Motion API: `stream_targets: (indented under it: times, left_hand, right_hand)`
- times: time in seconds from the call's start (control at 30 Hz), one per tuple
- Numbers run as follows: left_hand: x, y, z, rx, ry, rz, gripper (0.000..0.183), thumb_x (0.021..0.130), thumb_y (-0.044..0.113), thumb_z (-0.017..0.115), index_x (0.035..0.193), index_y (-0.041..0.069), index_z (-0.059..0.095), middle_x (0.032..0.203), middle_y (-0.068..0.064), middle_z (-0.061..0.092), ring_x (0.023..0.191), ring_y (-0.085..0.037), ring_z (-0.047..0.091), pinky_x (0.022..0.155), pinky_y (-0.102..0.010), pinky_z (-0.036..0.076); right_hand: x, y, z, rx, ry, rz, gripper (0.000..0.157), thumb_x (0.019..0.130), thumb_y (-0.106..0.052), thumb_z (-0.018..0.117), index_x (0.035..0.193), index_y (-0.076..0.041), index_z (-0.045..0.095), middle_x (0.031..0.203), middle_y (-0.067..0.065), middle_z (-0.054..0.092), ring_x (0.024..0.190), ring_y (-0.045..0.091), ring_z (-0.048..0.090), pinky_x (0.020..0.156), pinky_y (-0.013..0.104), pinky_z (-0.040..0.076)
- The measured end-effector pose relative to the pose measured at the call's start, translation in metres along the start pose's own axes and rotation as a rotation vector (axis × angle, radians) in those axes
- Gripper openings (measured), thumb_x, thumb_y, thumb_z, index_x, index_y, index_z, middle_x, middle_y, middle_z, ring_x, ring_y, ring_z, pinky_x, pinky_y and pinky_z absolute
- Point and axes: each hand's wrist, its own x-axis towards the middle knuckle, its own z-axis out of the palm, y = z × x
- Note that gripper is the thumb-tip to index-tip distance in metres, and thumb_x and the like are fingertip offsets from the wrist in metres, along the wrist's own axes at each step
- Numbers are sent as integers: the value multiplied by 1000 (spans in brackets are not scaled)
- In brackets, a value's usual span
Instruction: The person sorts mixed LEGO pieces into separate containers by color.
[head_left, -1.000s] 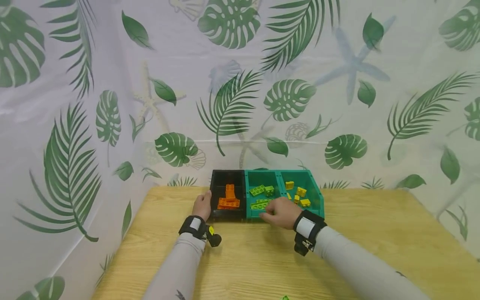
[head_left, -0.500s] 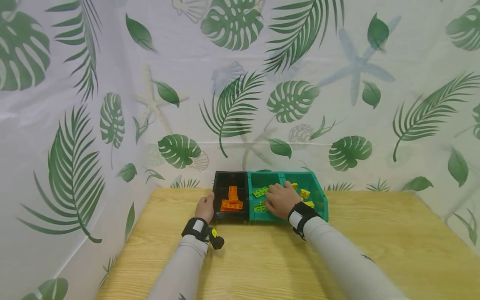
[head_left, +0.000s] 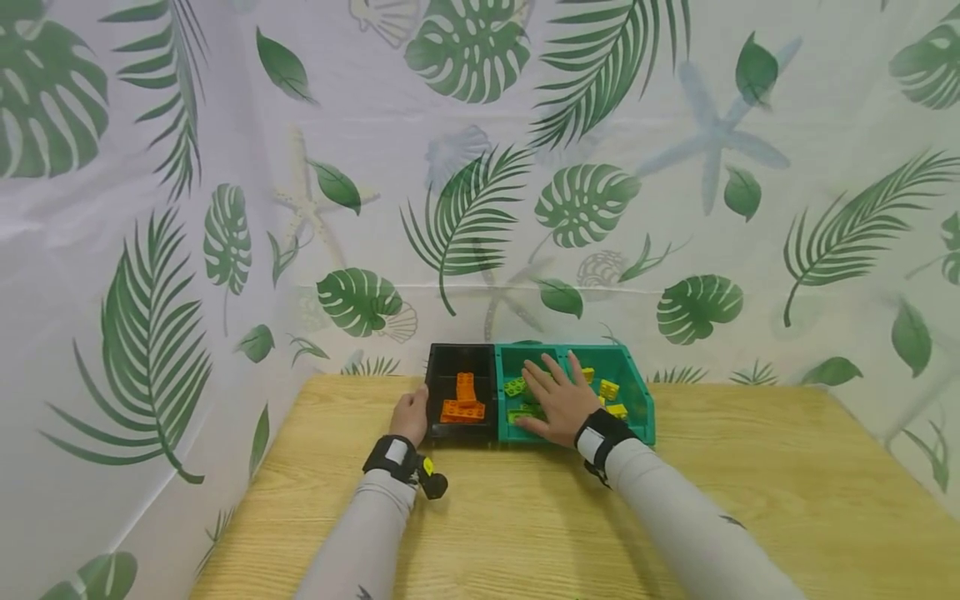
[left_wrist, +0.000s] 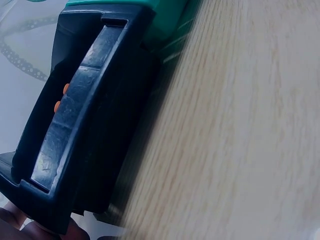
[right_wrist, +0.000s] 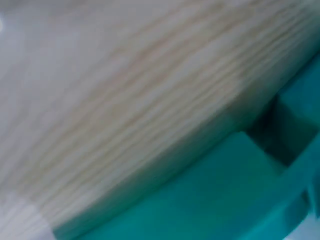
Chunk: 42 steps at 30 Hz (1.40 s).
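My left hand [head_left: 409,417] grips the left side of a black bin [head_left: 459,436]; in the left wrist view its fingers [left_wrist: 37,231] show at the bin's corner. Orange toy bricks [head_left: 463,409] lie inside that bin. Fingers spread, my right hand [head_left: 564,407] is over the middle teal bin [head_left: 517,354], where lime-green bricks [head_left: 514,387] are partly covered by it. Its palm side is hidden. Yellow bricks [head_left: 609,389] sit in the right-hand teal bin [head_left: 640,386]. The right wrist view is blurred and shows a teal wall [right_wrist: 200,200], without the hand.
All the bins stand side by side in a row at the back of a wooden table [head_left: 510,517]. Behind them hangs a leaf-patterned sheet [head_left: 480,208], which also covers the left side. The table extends in front of the bins and to both sides.
My right hand has moved from the front edge of the teal bins to over them, and its curled fingers have spread out. The left hand stays at the black bin.
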Motion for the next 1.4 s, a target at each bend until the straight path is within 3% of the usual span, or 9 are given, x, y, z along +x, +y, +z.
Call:
stream_targets:
  times: [0.23, 0.33, 0.43, 0.5, 0.6, 0.87, 1.1, 1.27, 1.4]
  left_hand:
    - [3, 0, 0, 8, 0, 7, 59, 105, 41, 33, 135, -7, 48, 134, -28, 53, 124, -42, 51, 105, -54, 40]
    - [4, 1, -1, 14, 1, 0, 60, 105, 42, 33, 136, -7, 47, 135, -28, 53, 124, -42, 51, 106, -54, 40]
    - [3, 2, -2, 20, 6, 0, 61, 105, 42, 32, 137, -8, 46, 135, -29, 52, 124, -43, 50, 106, -54, 40]
    - [3, 3, -3, 24, 7, 1, 61, 105, 42, 32, 137, -8, 46, 135, -29, 52, 124, -43, 50, 106, -54, 39]
    - [4, 2, -5, 41, 10, 4, 60, 105, 41, 31, 137, -8, 46, 136, -29, 52, 125, -43, 50, 107, -53, 39]
    - [3, 1, -9, 35, -3, 0, 62, 105, 43, 31, 137, -8, 45, 137, -30, 50, 126, -44, 49, 106, -55, 39]
    - [1, -3, -3, 25, 2, 10, 59, 105, 40, 32, 136, -10, 46, 136, -31, 51, 125, -45, 49, 106, -55, 39]
    - [1, -3, 1, 16, 5, 18, 60, 105, 40, 33, 135, -10, 46, 135, -31, 52, 124, -45, 50, 105, -55, 39]
    - [-1, -2, 5, 8, 10, 27, 60, 105, 39, 34, 134, -11, 47, 133, -31, 52, 123, -45, 50, 105, -55, 40]
  right_hand:
    - [-21, 13, -12, 134, 106, -27, 86, 92, -67, 48, 155, -11, 30, 160, 9, 30, 147, 34, 27, 120, 59, 10]
    - [-39, 8, -30, 221, 120, -76, 81, 92, -60, 56, 153, -12, 35, 158, 10, 35, 141, 34, 39, 117, 58, 23]
    - [-64, -3, -52, 333, 38, -122, 72, 91, -57, 59, 148, -15, 44, 146, 10, 50, 117, 29, 61, 99, 49, 49]
    - [-83, -11, -64, 414, -64, -137, 69, 90, -59, 60, 143, -17, 51, 133, 8, 60, 98, 22, 68, 80, 40, 56]
    - [-110, -19, -75, 523, -222, -153, 67, 85, -64, 63, 134, -18, 58, 112, 1, 65, 83, 12, 66, 65, 31, 54]
    - [-165, -30, -82, 765, -496, -146, 44, 79, -56, 75, 109, -25, 67, 93, -14, 57, 74, 0, 53, 62, 24, 46]
    - [-186, -36, -76, 868, -583, -164, 19, 87, -44, 72, 95, -28, 67, 89, -20, 57, 73, -4, 53, 63, 20, 47]
    - [-187, -36, -77, 931, -629, -173, 12, 85, -31, 76, 88, -23, 67, 83, -21, 56, 71, -5, 51, 64, 19, 47]
    - [-184, -26, -74, 979, -604, -131, 8, 85, -16, 72, 87, -22, 66, 84, -19, 55, 70, -4, 47, 63, 18, 44]
